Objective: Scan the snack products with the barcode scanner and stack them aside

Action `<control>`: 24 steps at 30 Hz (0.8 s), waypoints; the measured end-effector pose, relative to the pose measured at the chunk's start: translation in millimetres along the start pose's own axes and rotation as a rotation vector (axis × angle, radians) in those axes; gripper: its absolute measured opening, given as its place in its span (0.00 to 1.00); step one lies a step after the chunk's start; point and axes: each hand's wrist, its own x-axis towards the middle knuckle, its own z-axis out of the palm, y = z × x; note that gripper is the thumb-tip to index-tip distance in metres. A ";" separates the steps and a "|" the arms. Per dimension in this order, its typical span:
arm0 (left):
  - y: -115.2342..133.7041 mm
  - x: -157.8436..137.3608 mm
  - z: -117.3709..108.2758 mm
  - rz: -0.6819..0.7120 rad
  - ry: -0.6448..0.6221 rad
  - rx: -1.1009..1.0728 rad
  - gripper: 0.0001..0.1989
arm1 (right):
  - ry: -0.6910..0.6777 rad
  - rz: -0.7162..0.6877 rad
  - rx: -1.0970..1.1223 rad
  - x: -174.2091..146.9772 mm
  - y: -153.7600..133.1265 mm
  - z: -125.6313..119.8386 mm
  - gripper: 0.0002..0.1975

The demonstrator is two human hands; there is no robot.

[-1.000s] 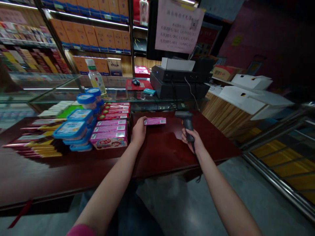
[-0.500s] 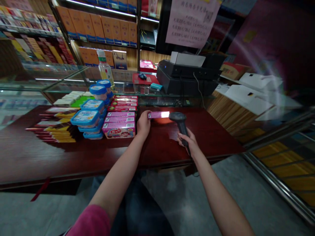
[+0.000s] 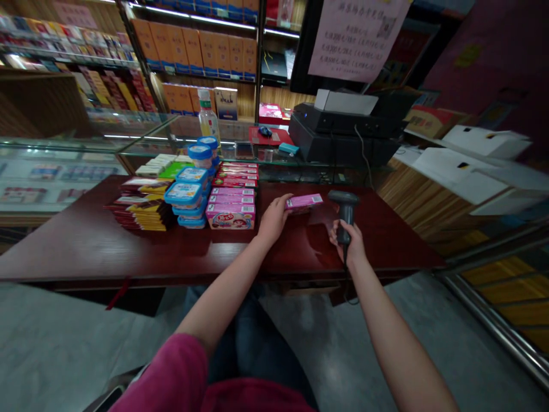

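Note:
My left hand (image 3: 274,218) is closed on the near end of a pink snack box (image 3: 305,201), held just over the dark red desk (image 3: 223,257). The box's barcode end points right. My right hand (image 3: 349,240) grips the handle of a black barcode scanner (image 3: 344,201), its head level with the box and a short gap away. Left of my left hand stand stacked pink snack boxes (image 3: 231,217), with red boxes (image 3: 238,173) behind them. Blue-lidded tubs (image 3: 184,194) are piled beside these, and yellow and dark red packets (image 3: 148,209) lie further left.
A clear bottle (image 3: 209,123) stands on the glass counter behind the tubs. A phone (image 3: 245,150), a mouse (image 3: 265,131) and a black register with printer (image 3: 343,134) are at the back. White boxes (image 3: 458,171) occupy the right side. The scanner's cord hangs over the desk's front edge.
The bright scanner light on the pink box has gone out. The box and the scanner have drawn slightly apart from the stacks, and my view has shifted to the left.

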 end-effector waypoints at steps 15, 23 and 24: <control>-33.5 -126.6 -160.7 0.173 -0.052 0.312 0.26 | -0.092 0.077 0.052 -10.2 37.8 73.3 0.19; -49.6 -138.6 -185.3 -0.024 0.193 0.627 0.26 | -0.145 0.053 -0.001 -15.9 56.2 108.3 0.17; -48.1 -138.6 -183.7 -0.047 0.199 0.632 0.27 | -0.145 0.047 -0.006 -16.7 56.4 107.5 0.17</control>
